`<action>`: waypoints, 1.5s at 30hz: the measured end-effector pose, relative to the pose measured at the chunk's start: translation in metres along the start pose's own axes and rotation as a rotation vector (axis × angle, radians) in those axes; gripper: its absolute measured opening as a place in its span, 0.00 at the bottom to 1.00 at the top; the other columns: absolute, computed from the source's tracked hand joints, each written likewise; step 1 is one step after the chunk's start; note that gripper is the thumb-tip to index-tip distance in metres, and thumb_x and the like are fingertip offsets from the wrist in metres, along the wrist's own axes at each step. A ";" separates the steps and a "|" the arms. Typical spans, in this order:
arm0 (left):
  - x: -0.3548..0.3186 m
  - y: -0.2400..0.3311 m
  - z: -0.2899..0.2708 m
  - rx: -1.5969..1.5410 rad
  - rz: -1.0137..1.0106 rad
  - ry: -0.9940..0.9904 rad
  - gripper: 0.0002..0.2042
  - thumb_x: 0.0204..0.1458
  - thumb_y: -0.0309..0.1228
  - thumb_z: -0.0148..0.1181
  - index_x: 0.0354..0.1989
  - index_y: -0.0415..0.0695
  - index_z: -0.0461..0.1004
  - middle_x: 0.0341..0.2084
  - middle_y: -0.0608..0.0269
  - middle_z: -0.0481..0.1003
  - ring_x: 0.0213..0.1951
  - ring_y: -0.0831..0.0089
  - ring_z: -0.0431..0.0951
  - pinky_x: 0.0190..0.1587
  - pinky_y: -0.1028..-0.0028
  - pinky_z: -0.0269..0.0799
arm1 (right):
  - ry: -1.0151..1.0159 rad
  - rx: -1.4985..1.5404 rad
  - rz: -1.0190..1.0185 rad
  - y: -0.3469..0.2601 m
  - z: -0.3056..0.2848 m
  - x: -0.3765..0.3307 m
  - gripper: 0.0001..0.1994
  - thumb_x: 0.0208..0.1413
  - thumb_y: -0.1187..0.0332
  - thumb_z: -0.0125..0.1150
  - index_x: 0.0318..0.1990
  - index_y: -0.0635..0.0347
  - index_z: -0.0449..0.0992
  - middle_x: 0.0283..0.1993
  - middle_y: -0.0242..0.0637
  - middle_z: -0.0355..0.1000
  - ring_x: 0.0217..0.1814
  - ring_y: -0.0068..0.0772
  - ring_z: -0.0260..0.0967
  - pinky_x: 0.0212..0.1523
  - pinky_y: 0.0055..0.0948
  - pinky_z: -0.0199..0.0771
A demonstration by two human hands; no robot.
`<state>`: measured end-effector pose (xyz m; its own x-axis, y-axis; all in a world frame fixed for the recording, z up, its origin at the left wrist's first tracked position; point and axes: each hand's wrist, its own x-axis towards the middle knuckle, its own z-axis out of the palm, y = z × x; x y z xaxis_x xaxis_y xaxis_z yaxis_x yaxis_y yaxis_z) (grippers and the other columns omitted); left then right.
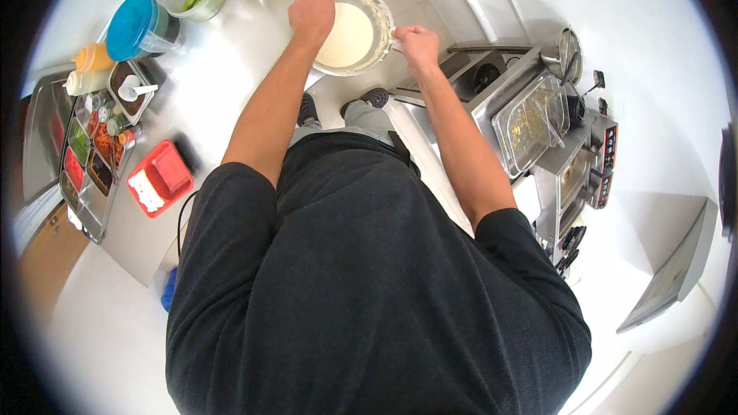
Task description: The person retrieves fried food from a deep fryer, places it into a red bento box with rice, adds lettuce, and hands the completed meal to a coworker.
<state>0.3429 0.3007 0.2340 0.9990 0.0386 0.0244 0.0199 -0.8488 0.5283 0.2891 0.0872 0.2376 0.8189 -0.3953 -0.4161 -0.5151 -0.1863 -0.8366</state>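
Both hands grip the bowl of pale batter [350, 31]: left hand [311, 9] on its rim, right hand [416, 42] opposite. Keep it level so nothing spills onto the table [223, 84].

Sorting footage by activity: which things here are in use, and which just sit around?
In use: left hand and right hand gripping the bowl of pale batter.

Lying about: blue-lidded container, red tray, fryer basket.

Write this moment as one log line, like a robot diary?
left hand: grips bowl rim | right hand: grips opposite rim | bowl: pale batter, at counter edge
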 end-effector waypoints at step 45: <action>-0.007 -0.007 0.007 0.067 0.076 0.133 0.17 0.56 0.26 0.49 0.52 0.54 0.74 0.39 0.56 0.76 0.43 0.58 0.79 0.42 0.60 0.77 | -0.407 -0.780 -0.662 -0.070 0.016 0.074 0.12 0.54 0.63 0.64 0.39 0.63 0.81 0.33 0.42 0.79 0.34 0.35 0.76 0.38 0.34 0.74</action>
<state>0.3360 0.3026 0.2244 0.9835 0.0386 0.1768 -0.0485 -0.8852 0.4628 0.3894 0.0853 0.2601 0.9404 0.2916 -0.1749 0.1552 -0.8257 -0.5423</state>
